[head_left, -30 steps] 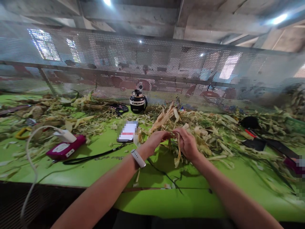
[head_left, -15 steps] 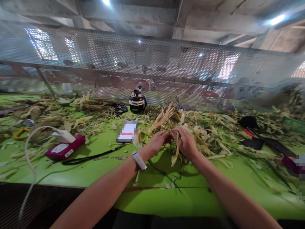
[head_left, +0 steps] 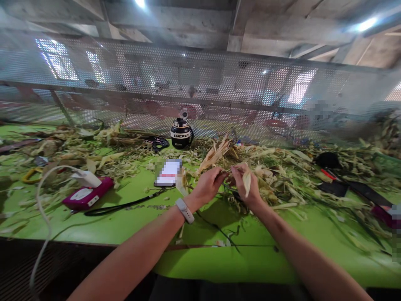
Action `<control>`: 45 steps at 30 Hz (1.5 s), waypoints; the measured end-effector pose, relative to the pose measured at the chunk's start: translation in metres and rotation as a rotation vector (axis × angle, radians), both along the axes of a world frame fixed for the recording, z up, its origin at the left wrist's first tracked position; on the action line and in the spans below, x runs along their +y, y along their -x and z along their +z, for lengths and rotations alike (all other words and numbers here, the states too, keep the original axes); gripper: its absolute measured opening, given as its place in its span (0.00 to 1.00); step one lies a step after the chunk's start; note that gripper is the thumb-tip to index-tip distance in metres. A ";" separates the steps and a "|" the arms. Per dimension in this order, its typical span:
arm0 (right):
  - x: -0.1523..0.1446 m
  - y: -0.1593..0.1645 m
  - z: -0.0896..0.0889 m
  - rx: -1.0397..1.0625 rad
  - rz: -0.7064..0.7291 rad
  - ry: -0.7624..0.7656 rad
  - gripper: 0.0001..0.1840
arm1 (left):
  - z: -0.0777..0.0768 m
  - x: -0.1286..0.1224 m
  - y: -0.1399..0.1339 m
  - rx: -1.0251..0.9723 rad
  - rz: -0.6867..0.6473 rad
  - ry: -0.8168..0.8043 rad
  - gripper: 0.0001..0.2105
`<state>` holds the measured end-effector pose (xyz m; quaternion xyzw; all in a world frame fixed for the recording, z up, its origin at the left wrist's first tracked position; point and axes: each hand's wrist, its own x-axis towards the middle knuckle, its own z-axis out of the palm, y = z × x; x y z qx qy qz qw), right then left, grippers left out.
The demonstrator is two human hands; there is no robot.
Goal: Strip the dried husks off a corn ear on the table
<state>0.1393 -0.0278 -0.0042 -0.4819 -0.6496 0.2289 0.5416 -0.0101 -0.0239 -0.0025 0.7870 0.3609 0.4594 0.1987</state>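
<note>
My left hand [head_left: 207, 184], with a white watch [head_left: 184, 210] on its wrist, is closed in a pinch; what its fingertips hold is too small to make out. Close beside it, my right hand [head_left: 246, 186] has its fingers bent together around a pale yellow-green strip of corn husk [head_left: 247, 182], whose loose end hangs over the fingers. Both hands are just above the green table [head_left: 250, 261]. Right behind them lies a bundle of dry tan husks [head_left: 216, 153], with a heap of pale husk strips [head_left: 267, 177] to the right.
A phone [head_left: 168, 172] lies left of my hands, near a black strap [head_left: 122, 205]. Further left is a purple power strip [head_left: 87, 194] with a white plug and cable. A black jug [head_left: 181, 134] stands before the perforated metal screen [head_left: 140, 79]. Dark straps [head_left: 363, 193] lie at right.
My hands have drawn slightly apart. The long husk strip that hung down between them now shows as a shorter piece over my right fingers.
</note>
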 end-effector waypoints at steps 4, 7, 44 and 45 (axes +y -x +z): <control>0.002 0.000 0.005 0.145 0.012 0.112 0.18 | 0.003 0.003 0.004 -0.055 -0.044 0.054 0.10; 0.003 -0.005 0.013 0.061 0.017 0.090 0.19 | 0.004 0.009 0.008 -0.050 -0.114 0.089 0.11; -0.006 0.004 0.001 -0.576 0.236 -0.158 0.13 | 0.003 0.007 0.009 -0.083 0.064 0.128 0.09; -0.006 0.005 0.000 -0.574 0.245 -0.161 0.13 | 0.004 0.007 0.009 -0.083 0.052 0.133 0.08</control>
